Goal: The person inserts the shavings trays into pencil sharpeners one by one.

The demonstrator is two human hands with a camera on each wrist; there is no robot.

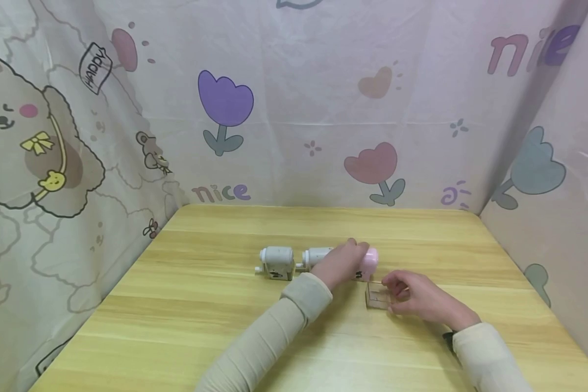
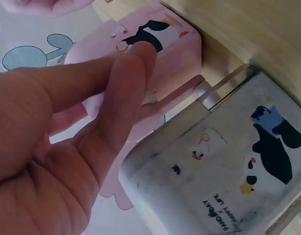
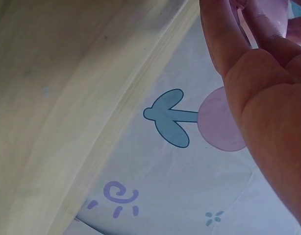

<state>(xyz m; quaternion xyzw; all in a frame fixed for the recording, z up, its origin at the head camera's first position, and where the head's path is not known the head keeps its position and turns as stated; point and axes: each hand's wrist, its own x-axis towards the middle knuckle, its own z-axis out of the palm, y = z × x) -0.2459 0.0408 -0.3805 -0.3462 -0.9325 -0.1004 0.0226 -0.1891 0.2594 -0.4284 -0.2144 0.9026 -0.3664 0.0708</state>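
Two white crank pencil sharpeners, the left one (image 1: 279,262) and the middle one (image 1: 318,255), stand in a row with a pink pencil sharpener (image 1: 371,261). My left hand (image 1: 340,264) reaches over the middle one and holds the pink one at its left end. In the left wrist view, the thumb and a finger (image 2: 128,73) come together before its printed face; their exact contact is hidden. A small clear drawer (image 1: 375,296) lies in front of the pink sharpener. My right hand (image 1: 421,296) pinches its right side between thumb and fingers.
The wooden table (image 1: 186,326) runs back to a printed cloth (image 1: 284,163), with more cloth hanging on both sides. In the left wrist view the middle white sharpener (image 2: 229,161) stands close beside the left fingers.
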